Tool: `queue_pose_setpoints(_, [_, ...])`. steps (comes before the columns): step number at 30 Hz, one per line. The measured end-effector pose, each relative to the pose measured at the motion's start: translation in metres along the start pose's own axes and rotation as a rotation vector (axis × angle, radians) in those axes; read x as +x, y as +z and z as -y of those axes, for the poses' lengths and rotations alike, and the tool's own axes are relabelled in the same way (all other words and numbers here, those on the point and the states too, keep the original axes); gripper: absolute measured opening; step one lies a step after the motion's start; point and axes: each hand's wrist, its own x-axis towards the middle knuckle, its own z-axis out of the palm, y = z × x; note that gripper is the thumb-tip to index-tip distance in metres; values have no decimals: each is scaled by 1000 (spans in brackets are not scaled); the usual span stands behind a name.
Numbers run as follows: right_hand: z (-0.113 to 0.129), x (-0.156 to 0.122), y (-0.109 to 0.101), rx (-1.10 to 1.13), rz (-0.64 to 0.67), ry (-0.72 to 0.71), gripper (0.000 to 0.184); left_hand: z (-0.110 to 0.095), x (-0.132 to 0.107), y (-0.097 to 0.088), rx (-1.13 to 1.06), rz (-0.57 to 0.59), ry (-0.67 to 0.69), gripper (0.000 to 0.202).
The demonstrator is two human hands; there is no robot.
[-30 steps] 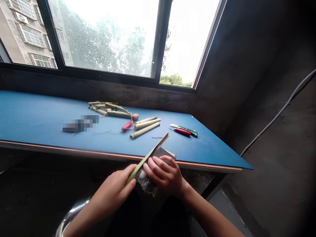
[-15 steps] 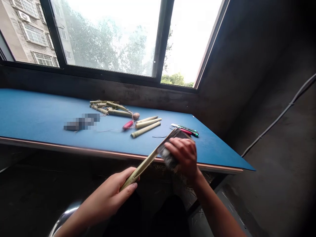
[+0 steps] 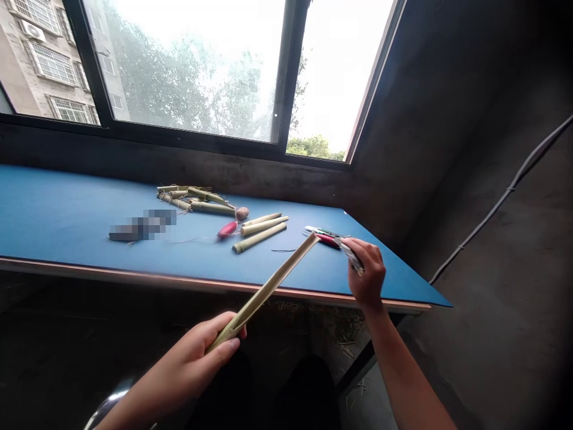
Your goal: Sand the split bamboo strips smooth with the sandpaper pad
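My left hand (image 3: 203, 352) is closed around the near end of a split bamboo piece (image 3: 278, 278), whose hollow channel faces up. The piece slants away from me to the right, and its far tip stands over the table edge. To the right of that tip, my right hand (image 3: 370, 272) pinches a folded grey sheet (image 3: 353, 257) that looks like sandpaper. A gap separates the sheet from the bamboo. Just behind lie a red-handled tool (image 3: 329, 240) and a utility knife (image 3: 323, 231), both partly covered by the sheet and hand.
On the blue table (image 3: 67, 203) lie several cut bamboo lengths (image 3: 259, 237), a red spindle-shaped object (image 3: 227, 230), a brown ball (image 3: 242, 213) and a tied bamboo bundle (image 3: 210, 207). A blurred-out item (image 3: 143, 226) sits left. Shavings (image 3: 344, 325) litter the floor. A cable (image 3: 505, 194) hangs right.
My right hand with the grey sheet has come off the bamboo and moved right. The bamboo's far end, covered before, now shows. My left hand keeps its grip; the view has shifted slightly.
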Motion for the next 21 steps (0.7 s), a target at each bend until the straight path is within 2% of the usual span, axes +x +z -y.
queue_pose_setpoints(2, [8, 1, -8, 104, -39, 21, 28, -1, -1, 2, -125, 38, -45, 28])
queue_pose_setpoints(4, [32, 1, -18, 150, -26, -47, 29, -1, 0, 5, -197, 56, -57, 30])
queue_pose_setpoints(8, [92, 3, -34, 85, 17, -371, 28, -5, 4, 8, -172, 26, -56, 32])
queue_pose_setpoints(10, [110, 4, -33, 55, 50, -502, 25, -7, 5, 9, -124, 0, -14, 30])
queue_pose_setpoints(12, [114, 4, -27, 35, 109, -591, 25, -8, 4, 9, -60, -33, 60, 26])
queue_pose_setpoints(14, [107, 5, -19, 16, 145, -619, 25, -7, 1, 10, 13, -65, 113, 22])
queue_pose_setpoints(18, [94, 4, -6, -11, 111, -421, 26, -5, -2, 10, 124, -88, 95, 22])
queue_pose_setpoints(19, [96, 3, -5, -3, 118, -420, 26, -4, -2, 11, 136, -98, 94, 22])
queue_pose_setpoints(21, [103, 0, -5, 32, 156, -535, 26, -5, -2, 12, 141, -111, 105, 21])
